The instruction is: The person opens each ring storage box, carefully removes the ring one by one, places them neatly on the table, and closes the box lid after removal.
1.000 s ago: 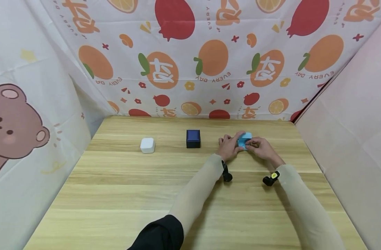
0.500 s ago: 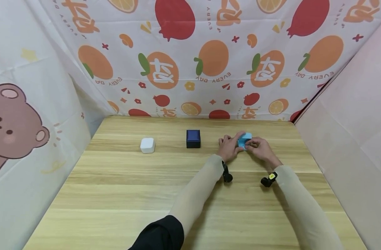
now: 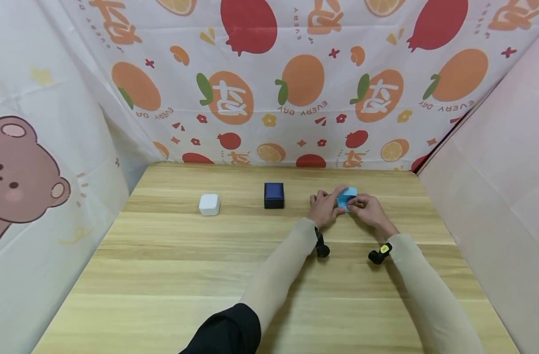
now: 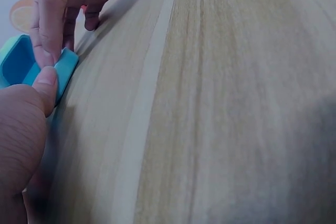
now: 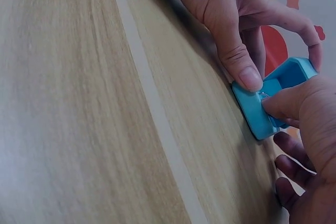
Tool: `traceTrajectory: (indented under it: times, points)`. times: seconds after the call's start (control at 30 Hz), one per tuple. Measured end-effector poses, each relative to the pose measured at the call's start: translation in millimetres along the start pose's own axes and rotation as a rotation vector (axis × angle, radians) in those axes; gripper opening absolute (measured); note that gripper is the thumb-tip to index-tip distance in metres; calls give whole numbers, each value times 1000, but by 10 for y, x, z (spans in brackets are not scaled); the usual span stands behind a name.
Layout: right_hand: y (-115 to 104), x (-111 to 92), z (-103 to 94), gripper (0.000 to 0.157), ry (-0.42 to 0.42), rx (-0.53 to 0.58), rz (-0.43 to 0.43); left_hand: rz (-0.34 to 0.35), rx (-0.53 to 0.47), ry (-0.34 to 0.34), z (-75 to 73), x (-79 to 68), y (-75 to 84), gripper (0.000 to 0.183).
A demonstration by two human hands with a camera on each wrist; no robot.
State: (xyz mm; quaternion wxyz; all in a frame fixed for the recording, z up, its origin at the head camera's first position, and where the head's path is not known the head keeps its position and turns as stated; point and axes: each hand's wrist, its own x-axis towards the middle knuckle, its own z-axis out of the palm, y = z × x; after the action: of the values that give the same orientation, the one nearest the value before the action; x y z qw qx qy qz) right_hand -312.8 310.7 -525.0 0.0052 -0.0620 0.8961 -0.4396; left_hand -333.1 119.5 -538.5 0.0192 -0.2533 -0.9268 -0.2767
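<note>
The light-blue open box point(image 5: 253, 113) at the right looks like smooth plastic with a soft sheen. Left of it, the dark-blue square box point(image 3: 274, 195) has a faintly glossy top. The white rounded-square box point(image 3: 209, 204) looks smooth and plastic. The wood-grained pale surface point(image 3: 163, 265) looks smooth; the fruit-printed white cloth point(image 3: 269, 88) beyond is matt, lightly creased.
</note>
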Motion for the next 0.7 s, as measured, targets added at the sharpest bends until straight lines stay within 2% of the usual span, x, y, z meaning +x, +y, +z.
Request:
traceTrajectory:
  times: [0.5,0.7]
  points:
    - [23,-20,8,19,-25,47,35,1,11,13,38,-4,-6,71]
    - [7,-1,-22,18,-45,45,55,-8,-2,11,7,5,20,70]
